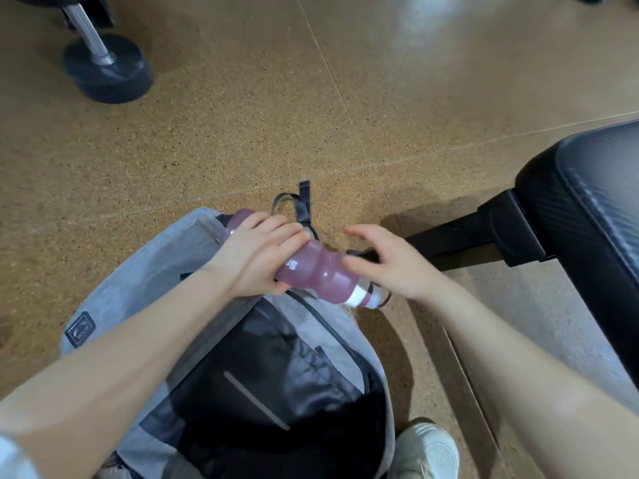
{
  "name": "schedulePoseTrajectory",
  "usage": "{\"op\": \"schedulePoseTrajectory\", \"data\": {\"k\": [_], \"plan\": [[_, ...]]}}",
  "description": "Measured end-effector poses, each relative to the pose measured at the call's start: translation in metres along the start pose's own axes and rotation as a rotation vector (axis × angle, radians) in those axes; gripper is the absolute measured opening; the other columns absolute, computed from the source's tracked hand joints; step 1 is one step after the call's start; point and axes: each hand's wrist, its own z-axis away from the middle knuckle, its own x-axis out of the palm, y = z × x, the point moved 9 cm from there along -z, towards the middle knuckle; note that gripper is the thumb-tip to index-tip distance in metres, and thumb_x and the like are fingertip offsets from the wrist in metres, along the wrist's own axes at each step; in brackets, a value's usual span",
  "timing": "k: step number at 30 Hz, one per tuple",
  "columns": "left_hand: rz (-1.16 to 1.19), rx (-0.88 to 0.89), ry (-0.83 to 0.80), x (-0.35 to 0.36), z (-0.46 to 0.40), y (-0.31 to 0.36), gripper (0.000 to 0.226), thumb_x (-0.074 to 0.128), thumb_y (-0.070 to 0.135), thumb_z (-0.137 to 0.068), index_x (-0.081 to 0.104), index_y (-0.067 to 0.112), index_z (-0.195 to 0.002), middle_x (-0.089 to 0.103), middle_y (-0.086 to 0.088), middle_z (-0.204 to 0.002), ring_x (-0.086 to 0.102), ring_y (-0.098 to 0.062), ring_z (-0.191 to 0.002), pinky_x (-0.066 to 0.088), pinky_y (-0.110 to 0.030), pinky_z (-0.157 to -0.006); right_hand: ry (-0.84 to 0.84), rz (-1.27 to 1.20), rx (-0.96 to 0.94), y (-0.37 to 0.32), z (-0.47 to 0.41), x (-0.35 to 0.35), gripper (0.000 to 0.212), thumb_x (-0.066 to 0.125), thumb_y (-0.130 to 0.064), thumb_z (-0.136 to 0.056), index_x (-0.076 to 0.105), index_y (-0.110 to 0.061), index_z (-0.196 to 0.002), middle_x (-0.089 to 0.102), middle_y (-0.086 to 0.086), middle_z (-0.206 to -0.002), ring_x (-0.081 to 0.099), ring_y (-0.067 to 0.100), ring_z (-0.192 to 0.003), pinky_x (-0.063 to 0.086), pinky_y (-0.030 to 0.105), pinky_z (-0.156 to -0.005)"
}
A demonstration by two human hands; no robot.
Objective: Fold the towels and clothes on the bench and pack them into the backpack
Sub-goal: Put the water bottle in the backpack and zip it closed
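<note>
Here, the grey backpack (138, 292) stands on the floor (242, 133) at your feet, its main pocket gaping open. Your left hand (256, 257) is wrapped around a pink bottle (318, 271) lying across the bag's top edge. Your right hand (390, 264), fingers spread loose, touches the bottle near its cap. The black bench (594, 216) sits to your right, a dumbbell (103, 63) well off.

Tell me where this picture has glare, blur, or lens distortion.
Head view: glare washes the floor at upper right; the right hand is motion-blurred, as is the bottle in the left hand; the wide lens bends the bench edge and the forearms.
</note>
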Motion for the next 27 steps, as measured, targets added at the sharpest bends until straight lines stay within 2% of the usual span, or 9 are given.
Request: {"op": "schedulePoseTrajectory", "data": {"k": [2,5,7,9,12,15,18,22,27], "plan": [[0.005,0.001,0.022,-0.005,-0.008,0.007,0.075,0.076,0.041,-0.046,0.055,0.01,-0.11,0.065,-0.005,-0.107,0.06,-0.027,-0.1,0.037,-0.035,-0.089,-0.032,0.185,-0.07,-0.013,-0.017,0.022,0.082,0.066,-0.048,-0.079,0.029,-0.013,-0.144,0.041,0.006,-0.144,0.042,0.023,-0.13,0.036,0.04,-0.106],[0.038,0.032,0.036,-0.008,-0.014,0.014,0.08,0.085,0.035,-0.041,0.051,0.006,-0.108,0.064,-0.01,-0.109,0.061,-0.031,-0.1,0.032,-0.035,-0.092,-0.002,0.236,-0.067,-0.009,-0.037,0.044,0.104,0.072,-0.056,-0.067,0.019,-0.012,-0.146,0.044,0.011,-0.139,0.046,0.029,-0.124,0.042,0.045,-0.097],[0.014,0.027,0.032,-0.006,-0.011,0.016,0.081,0.085,0.029,-0.044,0.05,0.004,-0.113,0.062,-0.013,-0.117,0.058,-0.032,-0.108,0.029,-0.037,-0.099,0.043,0.24,-0.051,-0.006,-0.042,0.045,0.103,0.072,-0.056,-0.065,0.019,-0.018,-0.144,0.049,0.011,-0.131,0.052,0.032,-0.116,0.047,0.046,-0.09],[0.032,-0.072,0.035,-0.001,-0.005,0.006,0.077,0.082,0.025,-0.053,0.051,0.002,-0.12,0.055,-0.017,-0.127,0.052,-0.034,-0.118,0.031,-0.042,-0.106,0.086,0.232,0.027,0.01,-0.038,0.034,0.095,0.072,-0.052,-0.064,0.022,-0.023,-0.14,0.052,0.008,-0.124,0.057,0.031,-0.105,0.05,0.045,-0.084],[0.119,-0.259,0.003,0.01,0.008,-0.017,0.055,0.078,0.02,-0.065,0.056,0.002,-0.113,0.057,-0.017,-0.117,0.055,-0.037,-0.109,0.046,-0.045,-0.091,0.081,0.201,0.185,0.056,-0.023,0.02,0.092,0.075,-0.044,-0.062,0.025,-0.022,-0.136,0.05,0.007,-0.121,0.059,0.03,-0.097,0.051,0.044,-0.081],[0.204,-0.402,-0.142,0.036,0.012,-0.026,0.03,0.063,0.026,-0.083,0.059,0.007,-0.106,0.058,-0.011,-0.108,0.056,-0.033,-0.098,0.049,-0.04,-0.08,0.038,0.263,0.271,0.087,-0.009,0.026,0.089,0.077,-0.036,-0.062,0.026,-0.019,-0.133,0.047,0.009,-0.12,0.059,0.034,-0.097,0.049,0.043,-0.081],[0.192,-0.527,-0.356,0.071,0.008,-0.029,0.036,0.054,0.035,-0.089,0.053,0.01,-0.116,0.052,-0.009,-0.115,0.051,-0.029,-0.107,0.046,-0.04,-0.084,-0.031,0.247,0.281,0.1,-0.01,0.05,0.094,0.075,-0.04,-0.064,0.017,-0.026,-0.137,0.047,0.009,-0.118,0.059,0.032,-0.096,0.05,0.045,-0.083],[0.059,-0.587,-0.544,0.099,-0.001,-0.035,0.048,0.061,0.04,-0.082,0.046,0.01,-0.117,0.045,-0.01,-0.118,0.045,-0.03,-0.111,0.041,-0.038,-0.085,-0.147,0.293,0.209,0.103,-0.011,0.089,0.107,0.07,-0.044,-0.068,-0.008,-0.044,-0.141,0.051,0.011,-0.113,0.058,0.032,-0.094,0.051,0.041,-0.083],[-0.13,-0.55,-0.632,0.122,0.004,-0.032,0.051,0.066,0.026,-0.079,0.04,0.011,-0.12,0.042,-0.009,-0.122,0.042,-0.029,-0.113,0.039,-0.035,-0.086,-0.218,0.352,0.172,0.105,-0.015,0.112,0.103,0.067,-0.045,-0.071,-0.007,-0.044,-0.142,0.051,0.012,-0.115,0.056,0.034,-0.1,0.049,0.04,-0.085]]}}
